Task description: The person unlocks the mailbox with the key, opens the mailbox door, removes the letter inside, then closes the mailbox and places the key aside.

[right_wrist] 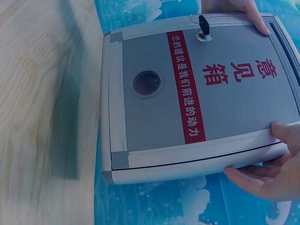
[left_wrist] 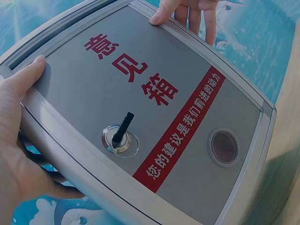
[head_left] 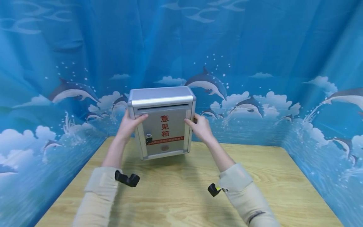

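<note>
A silver metal suggestion box [head_left: 175, 126] with red lettering is held upright, slightly tilted, above the far part of the table. My left hand [head_left: 127, 126] grips its left side, thumb over the front panel and fingers behind. On the opposite side my right hand [head_left: 200, 126] grips it the same way, its thumb on the front frame. A key [left_wrist: 123, 127] with a black head sits in the lock on the door, a small ring hanging from it. Below the red stripe is a round window [right_wrist: 146, 84]. The slot [head_left: 163, 107] runs along the top of the front.
Beneath the box lies a wooden table [head_left: 175, 192], with the box's shadow on it. A blue curtain [head_left: 255, 47] printed with dolphins and clouds hangs behind and along both sides. Black camera mounts [head_left: 127, 179] are strapped at both sleeves.
</note>
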`<control>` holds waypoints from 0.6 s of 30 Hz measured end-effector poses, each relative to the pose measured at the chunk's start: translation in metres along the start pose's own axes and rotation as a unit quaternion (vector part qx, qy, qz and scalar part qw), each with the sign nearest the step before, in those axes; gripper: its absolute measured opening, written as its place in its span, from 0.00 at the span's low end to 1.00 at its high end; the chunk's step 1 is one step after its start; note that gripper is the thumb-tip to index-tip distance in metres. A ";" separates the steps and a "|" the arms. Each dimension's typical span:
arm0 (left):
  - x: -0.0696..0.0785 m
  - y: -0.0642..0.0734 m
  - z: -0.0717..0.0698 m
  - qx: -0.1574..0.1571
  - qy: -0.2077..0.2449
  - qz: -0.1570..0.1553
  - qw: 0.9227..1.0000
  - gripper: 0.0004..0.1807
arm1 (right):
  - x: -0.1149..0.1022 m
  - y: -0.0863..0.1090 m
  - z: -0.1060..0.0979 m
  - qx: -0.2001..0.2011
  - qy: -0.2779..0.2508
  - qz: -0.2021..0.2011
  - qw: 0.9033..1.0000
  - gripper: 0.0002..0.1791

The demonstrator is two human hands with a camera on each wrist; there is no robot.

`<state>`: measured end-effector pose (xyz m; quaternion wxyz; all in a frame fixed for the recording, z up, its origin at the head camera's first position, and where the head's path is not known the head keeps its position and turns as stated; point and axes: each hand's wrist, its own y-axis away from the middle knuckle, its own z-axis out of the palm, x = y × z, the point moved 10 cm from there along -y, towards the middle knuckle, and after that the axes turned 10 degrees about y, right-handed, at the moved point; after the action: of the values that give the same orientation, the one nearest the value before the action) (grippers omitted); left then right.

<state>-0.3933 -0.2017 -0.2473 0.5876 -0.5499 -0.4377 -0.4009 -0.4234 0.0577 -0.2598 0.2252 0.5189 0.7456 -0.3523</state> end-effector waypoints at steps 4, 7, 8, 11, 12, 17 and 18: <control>-0.003 -0.002 0.014 -0.009 0.000 -0.004 1.000 0.50 | 0.008 0.007 -0.011 0.004 0.010 0.008 1.000 0.20; -0.004 -0.004 0.025 -0.016 0.003 -0.003 1.000 0.50 | 0.014 0.012 -0.019 0.011 0.019 0.016 1.000 0.21; -0.005 -0.004 0.028 -0.019 0.005 -0.002 1.000 0.50 | 0.016 0.014 -0.022 0.014 0.021 0.017 1.000 0.21; -0.005 -0.004 0.038 -0.027 0.009 0.003 1.000 0.50 | 0.022 0.019 -0.030 0.023 0.024 0.026 0.999 0.23; -0.006 -0.005 0.041 -0.030 0.011 0.005 0.999 0.50 | 0.024 0.020 -0.032 0.024 0.025 0.029 0.999 0.23; -0.007 -0.005 0.060 -0.050 0.028 0.014 0.998 0.48 | 0.036 0.031 -0.042 0.024 0.023 0.048 0.998 0.25; -0.008 -0.005 0.064 -0.055 0.028 0.016 0.998 0.48 | 0.038 0.033 -0.044 0.025 0.023 0.051 0.998 0.26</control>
<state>-0.4054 -0.1386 -0.2523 0.5748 -0.5766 -0.3895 -0.4305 -0.4052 0.1216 -0.2675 0.2122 0.5701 0.7138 -0.3470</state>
